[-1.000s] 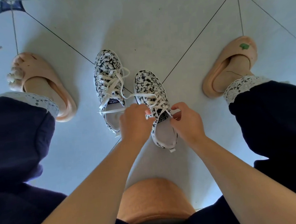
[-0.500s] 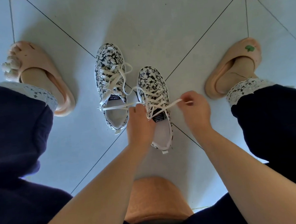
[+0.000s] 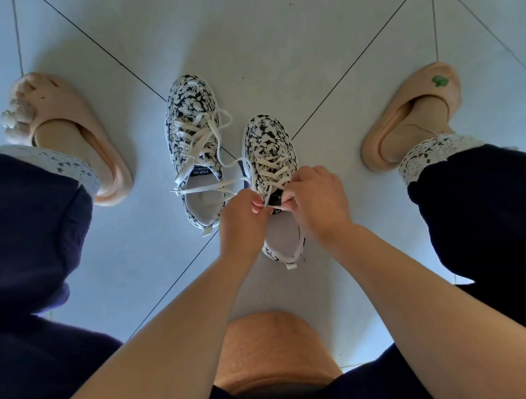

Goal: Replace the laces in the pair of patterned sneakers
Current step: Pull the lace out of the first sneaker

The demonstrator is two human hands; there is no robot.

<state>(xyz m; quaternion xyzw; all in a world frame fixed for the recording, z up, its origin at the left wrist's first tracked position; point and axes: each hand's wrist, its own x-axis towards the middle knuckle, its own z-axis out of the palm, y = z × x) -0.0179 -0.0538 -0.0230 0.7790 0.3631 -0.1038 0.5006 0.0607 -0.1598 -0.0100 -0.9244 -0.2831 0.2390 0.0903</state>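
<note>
Two black-and-white patterned sneakers stand side by side on the tiled floor. The left sneaker [image 3: 192,135] has loose white laces trailing over its opening. Over the tongue of the right sneaker [image 3: 268,143], both my hands meet. My left hand [image 3: 241,222] pinches one end of the white lace [image 3: 272,173]. My right hand [image 3: 316,201] pinches the other end, close beside it. The lace crosses through the right sneaker's eyelets, and a strand runs left across the other shoe.
My feet in peach slippers, left slipper [image 3: 73,134] and right slipper [image 3: 411,114], flank the sneakers. Dark trouser legs fill both sides. An orange stool edge [image 3: 272,351] shows between my arms. Pale floor tiles [image 3: 275,42] extend ahead.
My right hand has come back from the right to the tongue of the right sneaker, next to my left hand. The lace end that was pulled out sideways is now gathered between both hands.
</note>
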